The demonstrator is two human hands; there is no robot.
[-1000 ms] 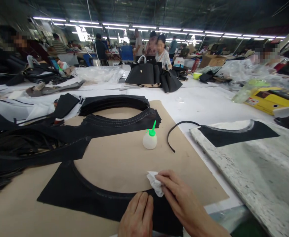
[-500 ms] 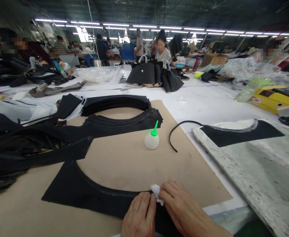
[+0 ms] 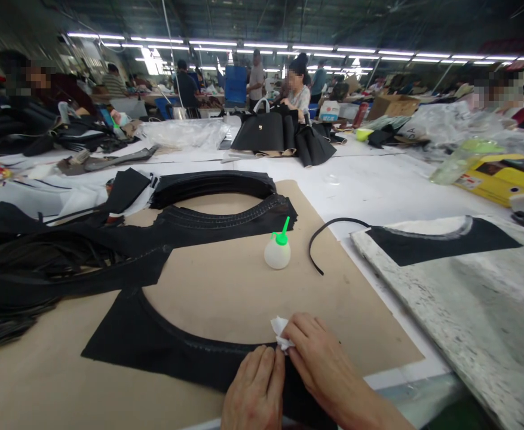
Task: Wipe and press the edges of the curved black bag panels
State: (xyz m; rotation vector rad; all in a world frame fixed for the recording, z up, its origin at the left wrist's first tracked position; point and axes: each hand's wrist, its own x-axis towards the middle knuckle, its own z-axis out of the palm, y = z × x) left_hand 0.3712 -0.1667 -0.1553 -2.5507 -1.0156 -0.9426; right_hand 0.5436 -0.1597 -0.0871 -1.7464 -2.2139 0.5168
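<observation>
A black curved panel [image 3: 163, 343] of leather-like material lies on brown board in front of me, its inner edge a wide arc. My left hand [image 3: 255, 385] rests on the panel's near right part, with fingers lying flat side by side by the curved edge. Between the fingers of my right hand [image 3: 319, 358] is a crumpled white tissue [image 3: 279, 329], held at that same edge just beside the left fingertips. Beyond the hands stands a round white squeeze bottle [image 3: 278, 255] with a green nozzle. Both hands partly cover the panel's right end.
A thin black strip [image 3: 314, 254] curls over the board's right side. Another black curved piece [image 3: 443, 245] lies on a pale stained slab [image 3: 423, 292]. Stacked black panels [image 3: 212, 185] sit behind the bottle, with loose black pieces [image 3: 64, 263] at left. Several people work farther back.
My right hand has shifted slightly up and away from me along the edge with the tissue, which sticks out farther. My left hand stays almost in place on the panel.
</observation>
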